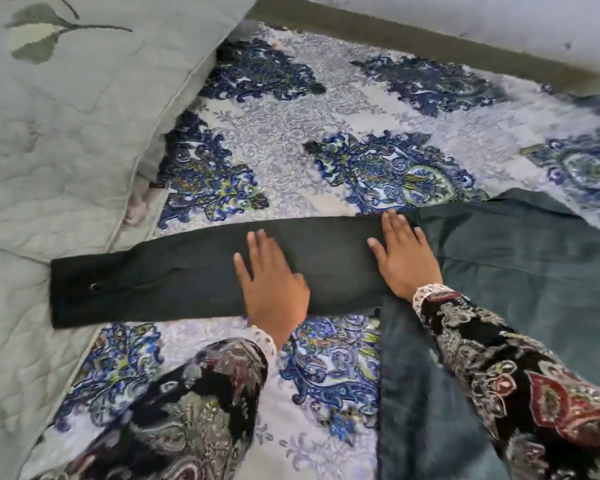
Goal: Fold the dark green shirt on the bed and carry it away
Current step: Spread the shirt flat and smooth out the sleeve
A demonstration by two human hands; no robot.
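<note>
On the bed: a dark green shirt [520, 258] is spread over a bedsheet [291, 157] printed with blue paisley, its body lying at the right of the view.
Sleeve: one long sleeve [174, 282] is stretched out flat to the left, away from the shirt's body, across the sheet.
Cuff: the cuff [84, 292] is seen at the sleeve's far left end, with a small button on it; its end lies over the edge of a quilt.
Left hand: the left hand [274, 289] is laid palm down on the middle of the sleeve, fingers spread apart and flat; nothing is gripped. Slight motion blur is seen on it.
Right hand: the right hand [404, 254] is pressed flat where the sleeve joins the shirt's body, fingers extended and a little apart, thumb out to the left; nothing is pinched or clasped.
Hands, relation: the two hands are set side by side on the same sleeve, apart from each other, the right one further up the view.
Arms: both forearms are covered by dark patterned sleeves with pale lace cuffs [430, 296].
Quilt: a pale green quilt [59, 140] with a leaf motif is piled at the left, overlapping the sheet.
Far edge: a dark bed border [430, 46] is seen along the top, with a pale wall [465, 12] behind it.
Shirt, lower part: the shirt's fabric runs down the right side of the view, under the right forearm.
</note>
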